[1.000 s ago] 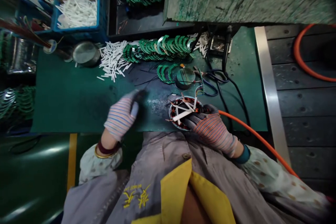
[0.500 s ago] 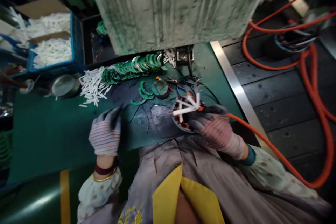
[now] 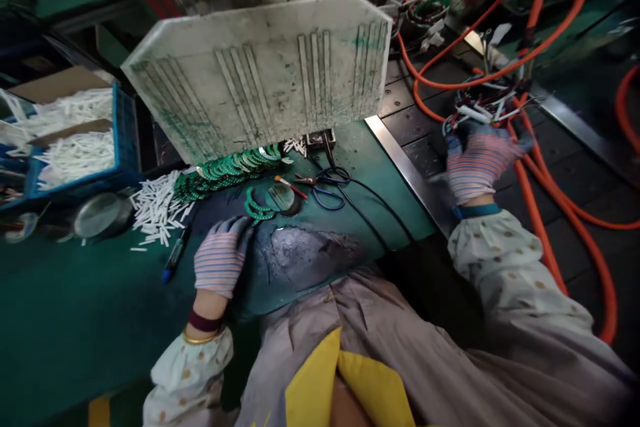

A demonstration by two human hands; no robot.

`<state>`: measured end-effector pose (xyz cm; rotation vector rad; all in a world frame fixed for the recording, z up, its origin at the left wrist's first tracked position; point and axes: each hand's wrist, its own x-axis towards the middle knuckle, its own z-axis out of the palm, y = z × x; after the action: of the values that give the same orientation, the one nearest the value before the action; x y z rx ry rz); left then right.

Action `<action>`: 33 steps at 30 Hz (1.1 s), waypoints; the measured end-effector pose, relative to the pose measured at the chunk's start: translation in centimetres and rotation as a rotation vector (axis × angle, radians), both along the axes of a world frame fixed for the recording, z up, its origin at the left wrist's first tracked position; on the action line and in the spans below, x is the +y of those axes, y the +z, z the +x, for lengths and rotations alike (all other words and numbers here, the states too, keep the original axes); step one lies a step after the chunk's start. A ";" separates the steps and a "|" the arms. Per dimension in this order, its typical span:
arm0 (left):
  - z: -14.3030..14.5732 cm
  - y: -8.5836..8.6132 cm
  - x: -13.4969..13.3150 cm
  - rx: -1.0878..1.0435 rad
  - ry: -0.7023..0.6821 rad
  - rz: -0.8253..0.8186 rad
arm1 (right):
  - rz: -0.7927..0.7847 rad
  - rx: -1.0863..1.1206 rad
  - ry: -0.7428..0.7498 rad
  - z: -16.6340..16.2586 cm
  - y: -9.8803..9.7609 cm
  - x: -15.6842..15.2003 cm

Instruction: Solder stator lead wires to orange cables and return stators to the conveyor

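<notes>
Holding a wired stator (image 3: 483,107), the right hand (image 3: 480,163) sits among orange cables (image 3: 543,213).

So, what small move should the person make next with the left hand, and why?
Probably pick up the green curved strip: the left hand lies right beside it, empty, while the right hand holds the wound stator out over the dark deck.

Wired stator (image 3: 483,110) moved right, off the green mat (image 3: 60,320)
Now in the right hand (image 3: 480,163) over the metal deck (image 3: 415,90); marker pen (image 3: 175,255) lies beside the left hand (image 3: 223,255)
</notes>
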<state>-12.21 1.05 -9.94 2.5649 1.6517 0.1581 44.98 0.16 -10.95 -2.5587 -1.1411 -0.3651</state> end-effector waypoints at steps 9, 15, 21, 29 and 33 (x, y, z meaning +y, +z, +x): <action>-1.4 4.8 0.3 0.060 0.034 0.136 | 0.031 0.076 0.621 -11.0 1.5 1.0; 1.6 6.1 2.3 -0.114 -0.150 0.271 | -0.171 0.198 1.036 -19.4 1.8 -1.9; 7.0 3.7 5.4 -0.063 -0.440 0.063 | -0.474 0.234 1.068 -25.8 1.8 3.6; 6.6 2.8 5.6 -0.284 -0.397 -0.029 | -0.307 0.309 0.941 -24.4 2.6 0.3; 6.5 1.9 5.2 -0.458 -0.322 -0.022 | 0.020 0.435 0.986 -23.6 1.7 -3.9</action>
<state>-5.70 6.28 -8.00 2.4849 1.0637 0.6394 21.38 -3.73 -9.26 -1.6181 -1.9467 0.3899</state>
